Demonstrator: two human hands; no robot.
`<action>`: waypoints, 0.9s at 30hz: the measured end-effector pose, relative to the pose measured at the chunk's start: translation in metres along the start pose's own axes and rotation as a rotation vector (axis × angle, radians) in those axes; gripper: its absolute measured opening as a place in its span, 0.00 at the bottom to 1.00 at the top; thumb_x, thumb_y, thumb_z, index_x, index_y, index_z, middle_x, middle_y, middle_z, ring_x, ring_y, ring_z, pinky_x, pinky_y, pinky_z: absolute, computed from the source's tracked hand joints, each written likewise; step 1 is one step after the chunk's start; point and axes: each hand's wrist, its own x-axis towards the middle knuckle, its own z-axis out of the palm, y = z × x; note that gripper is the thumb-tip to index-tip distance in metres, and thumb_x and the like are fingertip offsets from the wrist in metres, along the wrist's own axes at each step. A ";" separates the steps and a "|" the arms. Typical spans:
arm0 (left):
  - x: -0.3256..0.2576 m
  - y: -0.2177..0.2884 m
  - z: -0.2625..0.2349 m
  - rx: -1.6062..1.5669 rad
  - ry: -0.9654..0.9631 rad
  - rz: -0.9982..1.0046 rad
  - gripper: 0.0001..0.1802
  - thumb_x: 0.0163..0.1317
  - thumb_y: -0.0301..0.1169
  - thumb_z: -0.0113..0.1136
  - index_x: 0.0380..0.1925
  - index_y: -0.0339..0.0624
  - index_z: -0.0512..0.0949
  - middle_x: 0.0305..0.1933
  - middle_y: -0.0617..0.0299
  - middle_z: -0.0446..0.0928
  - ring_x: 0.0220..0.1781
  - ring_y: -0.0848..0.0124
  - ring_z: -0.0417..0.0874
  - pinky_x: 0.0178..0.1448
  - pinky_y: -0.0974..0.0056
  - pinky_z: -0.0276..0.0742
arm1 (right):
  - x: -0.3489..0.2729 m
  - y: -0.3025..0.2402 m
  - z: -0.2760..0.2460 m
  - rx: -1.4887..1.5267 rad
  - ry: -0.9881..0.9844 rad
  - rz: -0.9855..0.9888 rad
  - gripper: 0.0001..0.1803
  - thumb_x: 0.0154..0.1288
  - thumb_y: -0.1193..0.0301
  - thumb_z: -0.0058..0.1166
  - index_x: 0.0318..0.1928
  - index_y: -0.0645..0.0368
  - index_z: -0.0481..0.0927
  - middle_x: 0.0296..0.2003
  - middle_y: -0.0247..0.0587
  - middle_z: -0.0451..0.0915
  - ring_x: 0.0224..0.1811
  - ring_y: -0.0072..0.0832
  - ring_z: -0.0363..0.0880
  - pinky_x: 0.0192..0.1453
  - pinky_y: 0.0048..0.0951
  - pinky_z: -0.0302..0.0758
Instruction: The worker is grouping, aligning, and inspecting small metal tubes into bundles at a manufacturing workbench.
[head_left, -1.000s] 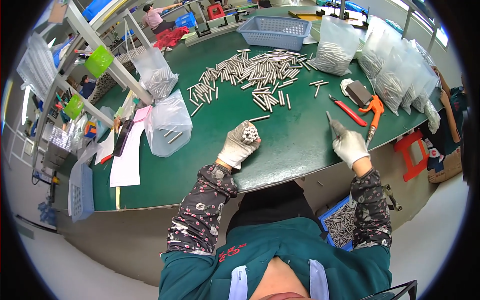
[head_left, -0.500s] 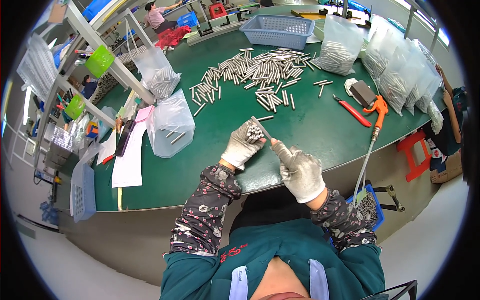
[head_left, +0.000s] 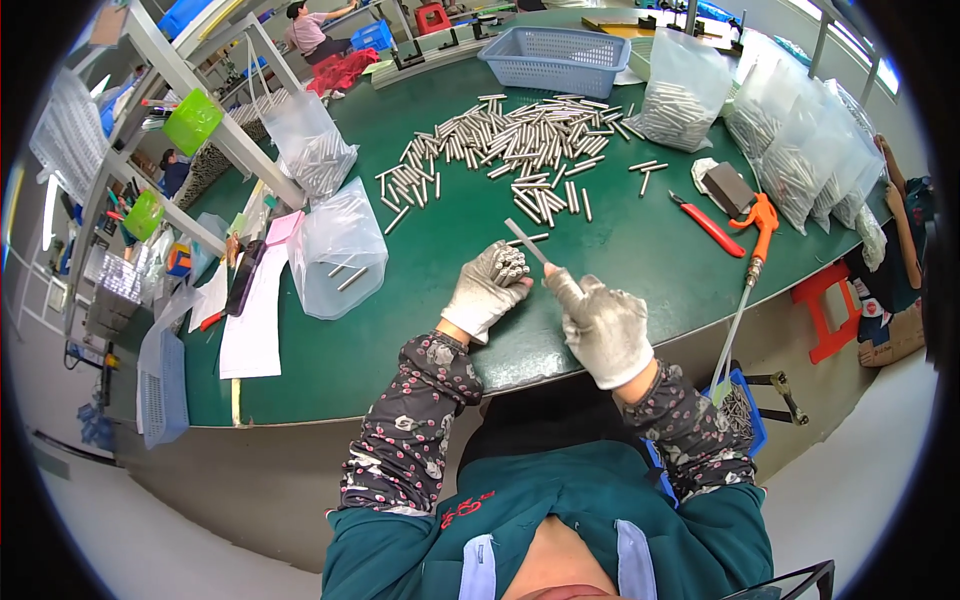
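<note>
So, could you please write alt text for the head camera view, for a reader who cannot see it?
A person in grey gloves sits at a green table; the left hand holds a bundle of short metal rods while the right hand lifts one thin rod beside it. More loose rods lie scattered beyond, with clear plastic bags and a blue basket.

Both forearms come in from the lower edge, floral sleeves, elbows bent, converging toward the middle. Left hand [head_left: 487,289], grey knit glove, is curled into a loose fist, knuckles up, fingers wrapped shut around what it grips. Right hand [head_left: 604,326], same glove, sits just beside it, slightly lower and nearer the body, back of hand facing up. Its thumb and forefinger are pinched together, pointing up-left toward the left hand. The two hands are nearly touching at the fingertips. Wrists roughly level.
</note>
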 end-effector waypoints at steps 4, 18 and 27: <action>-0.002 -0.002 0.002 -0.175 0.035 -0.137 0.17 0.46 0.18 0.59 0.38 0.38 0.68 0.31 0.68 0.73 0.34 0.81 0.73 0.40 0.77 0.70 | -0.011 -0.012 -0.002 0.038 0.010 -0.098 0.28 0.39 0.77 0.51 0.49 0.50 0.73 0.17 0.36 0.69 0.14 0.30 0.69 0.18 0.30 0.66; 0.003 0.004 0.001 -0.116 -0.012 -0.179 0.17 0.46 0.19 0.60 0.37 0.36 0.66 0.32 0.68 0.73 0.35 0.80 0.73 0.40 0.76 0.69 | -0.003 0.010 0.006 -0.059 0.021 -0.022 0.27 0.40 0.76 0.50 0.48 0.48 0.74 0.19 0.35 0.70 0.15 0.30 0.70 0.21 0.29 0.67; 0.001 0.002 0.002 -0.169 0.051 -0.203 0.18 0.46 0.17 0.58 0.38 0.35 0.67 0.34 0.69 0.73 0.37 0.82 0.73 0.41 0.77 0.70 | -0.011 0.007 -0.003 -0.018 0.014 -0.028 0.28 0.39 0.77 0.50 0.48 0.48 0.74 0.18 0.36 0.70 0.15 0.31 0.70 0.19 0.31 0.67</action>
